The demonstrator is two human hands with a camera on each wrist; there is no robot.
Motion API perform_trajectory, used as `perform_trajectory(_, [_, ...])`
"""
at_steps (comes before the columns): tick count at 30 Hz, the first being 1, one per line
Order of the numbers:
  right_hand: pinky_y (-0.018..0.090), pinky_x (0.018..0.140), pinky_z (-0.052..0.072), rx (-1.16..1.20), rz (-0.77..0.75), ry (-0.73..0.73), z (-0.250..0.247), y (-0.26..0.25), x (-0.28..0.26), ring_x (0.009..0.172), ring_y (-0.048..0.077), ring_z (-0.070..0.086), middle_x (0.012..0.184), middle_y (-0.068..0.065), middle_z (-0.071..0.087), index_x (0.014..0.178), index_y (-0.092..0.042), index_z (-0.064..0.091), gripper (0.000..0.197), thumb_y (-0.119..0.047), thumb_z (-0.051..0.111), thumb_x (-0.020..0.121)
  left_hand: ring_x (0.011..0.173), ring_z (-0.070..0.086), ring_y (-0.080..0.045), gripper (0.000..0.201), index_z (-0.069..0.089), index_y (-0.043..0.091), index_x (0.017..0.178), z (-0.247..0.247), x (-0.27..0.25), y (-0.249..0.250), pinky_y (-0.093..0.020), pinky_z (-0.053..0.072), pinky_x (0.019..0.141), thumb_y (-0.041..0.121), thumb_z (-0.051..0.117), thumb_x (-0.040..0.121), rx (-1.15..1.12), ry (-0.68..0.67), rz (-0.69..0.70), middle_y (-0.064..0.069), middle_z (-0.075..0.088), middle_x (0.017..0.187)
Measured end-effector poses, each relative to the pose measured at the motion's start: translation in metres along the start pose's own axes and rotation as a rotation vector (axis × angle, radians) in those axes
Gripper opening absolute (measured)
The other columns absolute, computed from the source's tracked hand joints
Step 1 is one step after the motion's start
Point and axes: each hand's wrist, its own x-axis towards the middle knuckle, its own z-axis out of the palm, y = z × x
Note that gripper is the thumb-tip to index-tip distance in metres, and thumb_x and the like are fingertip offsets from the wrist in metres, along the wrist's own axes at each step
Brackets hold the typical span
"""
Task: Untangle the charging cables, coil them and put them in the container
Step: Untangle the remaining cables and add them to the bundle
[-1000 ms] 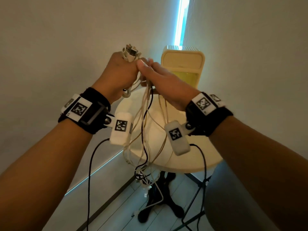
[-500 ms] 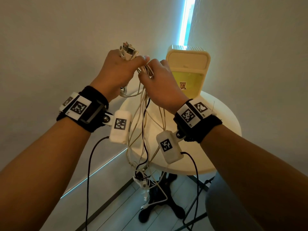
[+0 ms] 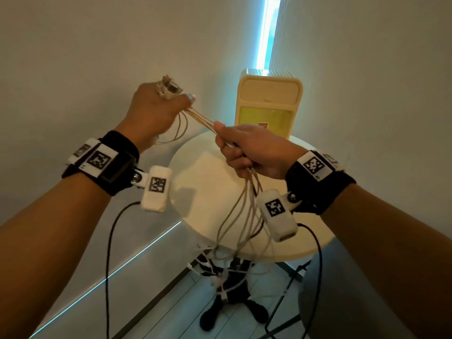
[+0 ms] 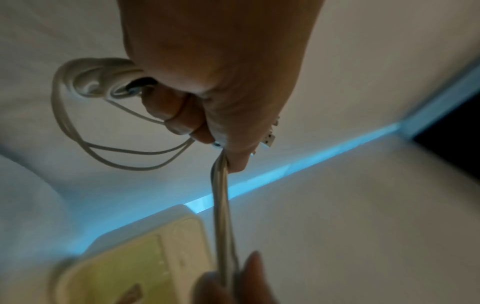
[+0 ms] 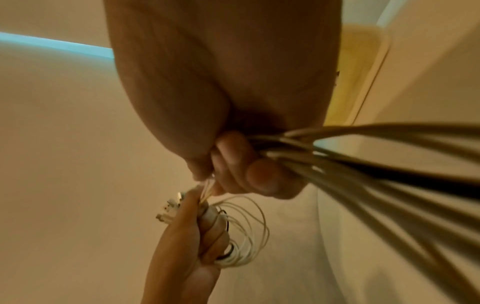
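Observation:
Several white charging cables [image 3: 200,118] and one black one run as a taut bundle between my two hands, held in the air above the table. My left hand [image 3: 156,111] grips the plug ends [image 3: 168,88], which stick out above its fist, with small loops hanging under it [image 4: 85,131]. My right hand [image 3: 244,148] grips the bundle lower down [image 5: 285,144]; the loose lengths [image 3: 244,216] hang from it to a tangle of plugs [image 3: 220,272] below the table edge. The yellow-and-cream container [image 3: 269,101] stands upright at the back of the table.
The round white table [image 3: 200,182] stands on a black pedestal foot [image 3: 232,311] in a wall corner with a blue light strip [image 3: 265,33]. Black leads from the wrist cameras hang down at left [image 3: 107,265] and right [image 3: 318,265].
My hands have drawn apart: the right one slid down and to the right along the bundle, pulling it taut, while the left stayed raised with the plug ends. The view tilted slightly.

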Motion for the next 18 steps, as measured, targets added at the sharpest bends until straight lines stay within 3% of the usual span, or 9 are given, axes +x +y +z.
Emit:
perform_trajectory(2, [0.027,0.051,0.037,-0.059,0.058,0.0,-0.007,0.0,-0.002,0.048,0.011,0.029,0.064,-0.004,0.032,0.094,-0.017,0.053,0.039,-0.053,0.047,0.108,0.052,0.035,-0.003,0.049,0.043,0.028,0.06,-0.002,-0.001,-0.01,-0.028,0.031,0.06,0.031,0.082,0.09,-0.005,0.018,-0.011,0.017,0.042,0.05])
perform_trajectory(5, [0.025,0.044,0.032,-0.25,0.076,0.072,-0.014,-0.003,0.0,0.049,0.011,0.031,0.062,-0.005,0.037,0.09,-0.018,0.053,0.04,-0.051,0.043,0.11,0.049,0.035,-0.001,0.05,0.044,0.027,0.06,0.002,-0.008,-0.016,-0.028,0.032,0.058,0.029,0.081,0.092,0.033,0.047,-0.042,0.019,0.042,0.046])
perform_trajectory(7, [0.023,0.041,0.03,-0.44,0.063,0.126,-0.014,-0.004,0.003,0.048,0.013,0.032,0.062,-0.004,0.041,0.086,-0.018,0.054,0.043,-0.052,0.042,0.11,0.043,0.038,0.0,0.046,0.048,0.025,0.062,0.006,-0.013,-0.018,-0.023,0.033,0.052,0.03,0.08,0.095,0.079,0.036,-0.093,0.02,0.043,0.042])
perform_trajectory(10, [0.024,0.041,0.03,-0.672,0.067,0.169,-0.016,-0.004,0.004,0.046,0.015,0.033,0.061,0.0,0.043,0.082,-0.016,0.055,0.047,-0.05,0.041,0.11,0.033,0.035,-0.001,0.044,0.053,0.017,0.071,0.005,-0.021,-0.016,-0.018,0.031,0.039,0.043,0.077,0.096,0.206,-0.109,-0.227,0.015,0.042,0.042])
perform_trajectory(12, [0.025,0.045,0.035,-0.829,0.082,0.163,-0.019,-0.004,0.002,0.048,0.016,0.039,0.063,0.001,0.047,0.081,-0.016,0.057,0.049,-0.05,0.039,0.111,0.041,0.036,-0.009,0.051,0.051,0.016,0.074,-0.004,-0.019,-0.02,-0.028,0.03,0.045,0.057,0.077,0.09,0.324,-0.164,-0.3,0.004,0.042,0.053])
perform_trajectory(14, [0.023,0.055,0.04,-0.99,0.077,0.143,-0.019,-0.002,0.002,0.058,0.012,0.048,0.071,-0.002,0.053,0.083,-0.017,0.059,0.048,-0.046,0.034,0.113,0.056,0.048,-0.014,0.052,0.062,0.011,0.081,-0.008,-0.02,-0.018,-0.032,0.035,0.056,0.06,0.078,0.088,0.354,-0.162,-0.246,0.002,0.054,0.066])
perform_trajectory(16, [0.014,0.061,0.039,-1.042,0.067,0.124,-0.015,0.0,0.004,0.066,0.004,0.049,0.077,-0.007,0.055,0.089,-0.016,0.061,0.045,-0.041,0.032,0.114,0.084,0.068,-0.006,0.041,0.079,0.018,0.106,0.0,-0.024,-0.004,-0.025,0.048,0.074,0.056,0.079,0.09,0.336,-0.206,-0.079,0.008,0.074,0.092])
perform_trajectory(17, [0.01,0.059,0.038,-1.023,0.053,0.112,-0.013,0.0,0.005,0.066,0.002,0.049,0.076,-0.008,0.055,0.088,-0.016,0.06,0.043,-0.038,0.033,0.114,0.094,0.07,0.003,0.037,0.08,0.023,0.114,0.007,-0.029,0.007,-0.016,0.048,0.081,0.053,0.077,0.092,0.323,-0.278,-0.007,0.014,0.077,0.1])
perform_trajectory(18, [0.007,0.056,0.038,-0.999,0.029,0.098,-0.01,-0.001,0.007,0.065,0.001,0.048,0.075,-0.009,0.054,0.086,-0.017,0.059,0.039,-0.033,0.036,0.113,0.09,0.069,0.009,0.032,0.081,0.026,0.114,0.015,-0.032,0.014,-0.009,0.047,0.079,0.051,0.073,0.096,0.313,-0.385,0.032,0.017,0.077,0.096])
